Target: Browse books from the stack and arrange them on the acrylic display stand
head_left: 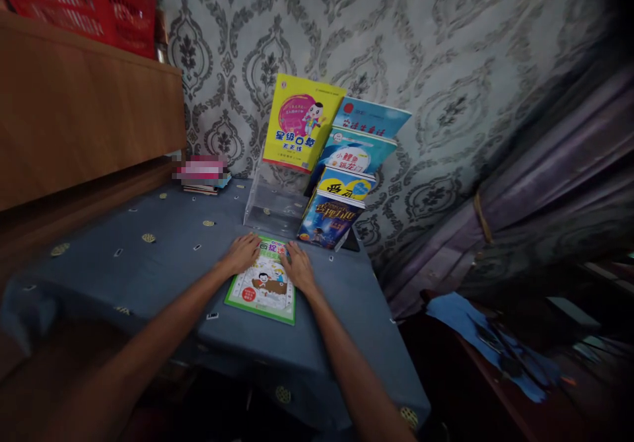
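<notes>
1. The book (266, 291), green-bordered, is lying flat, cover up, on the blue tablecloth (163, 277), just in front of the clear rack (275, 209).
2. The left hand (245, 255) is resting at its upper left edge; the right hand (300, 268) is lying over its upper right side. The fingers are pointing towards the rack, but the view is not showing whether either hand is pinching the edge.
3. The book is looking thin and light, probably bending easily; its cover may be slightly slippery, its corners prone to creasing.
4. The two long sides are offering the steadiest hold, thumbs above, fingers beneath.
</notes>
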`<state>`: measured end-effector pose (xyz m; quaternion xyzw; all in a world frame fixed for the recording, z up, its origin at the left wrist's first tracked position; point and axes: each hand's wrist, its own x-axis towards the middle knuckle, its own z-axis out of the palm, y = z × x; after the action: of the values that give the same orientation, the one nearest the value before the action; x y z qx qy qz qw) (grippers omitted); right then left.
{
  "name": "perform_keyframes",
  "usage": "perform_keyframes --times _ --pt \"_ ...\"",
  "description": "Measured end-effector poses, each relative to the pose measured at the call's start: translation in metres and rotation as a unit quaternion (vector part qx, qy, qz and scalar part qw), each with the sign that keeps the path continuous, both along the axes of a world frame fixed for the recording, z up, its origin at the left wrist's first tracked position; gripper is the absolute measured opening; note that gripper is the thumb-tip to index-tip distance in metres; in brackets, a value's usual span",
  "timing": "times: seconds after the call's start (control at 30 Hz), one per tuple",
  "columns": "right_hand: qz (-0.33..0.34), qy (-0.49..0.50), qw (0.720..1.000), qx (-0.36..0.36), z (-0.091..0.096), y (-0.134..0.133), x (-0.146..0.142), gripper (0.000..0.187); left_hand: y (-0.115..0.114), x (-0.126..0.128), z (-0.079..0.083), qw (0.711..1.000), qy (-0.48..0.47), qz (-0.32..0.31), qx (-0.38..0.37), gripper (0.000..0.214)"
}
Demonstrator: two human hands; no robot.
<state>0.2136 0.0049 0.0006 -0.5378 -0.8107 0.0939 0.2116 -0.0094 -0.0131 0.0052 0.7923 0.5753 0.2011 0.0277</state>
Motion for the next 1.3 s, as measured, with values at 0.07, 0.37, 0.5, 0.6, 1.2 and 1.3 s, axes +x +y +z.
perform_keyframes --times 0.07,0.37,0.5,0.6,1.2,1.3 --pt "0.008 0.023 1.000 0.006 -0.007 0.004 0.003 0.047 0.000 0.001 0.000 1.000 0.003 0.001 0.002 0.039" --pt "0.020 0.156 0.987 0.031 -0.022 0.017 0.012 0.043 -0.001 0.015 0.028 0.995 0.098 0.009 0.013 0.028" --pt "0.012 0.184 0.982 0.033 -0.022 0.020 0.015 0.045 0.007 0.029 0.035 0.994 0.109 -0.025 0.007 0.027" --pt "0.018 0.198 0.980 0.032 -0.021 0.021 0.016 0.046 0.015 0.041 0.030 0.993 0.088 -0.079 0.007 0.035" --pt "0.023 0.166 0.986 -0.001 -0.016 -0.002 0.020 0.049 0.029 0.044 0.016 0.984 0.012 -0.170 -0.058 0.045" --pt "0.060 0.167 0.984 -0.009 -0.009 -0.023 0.030 0.049 0.029 0.044 0.017 0.983 0.006 -0.171 -0.064 0.045"
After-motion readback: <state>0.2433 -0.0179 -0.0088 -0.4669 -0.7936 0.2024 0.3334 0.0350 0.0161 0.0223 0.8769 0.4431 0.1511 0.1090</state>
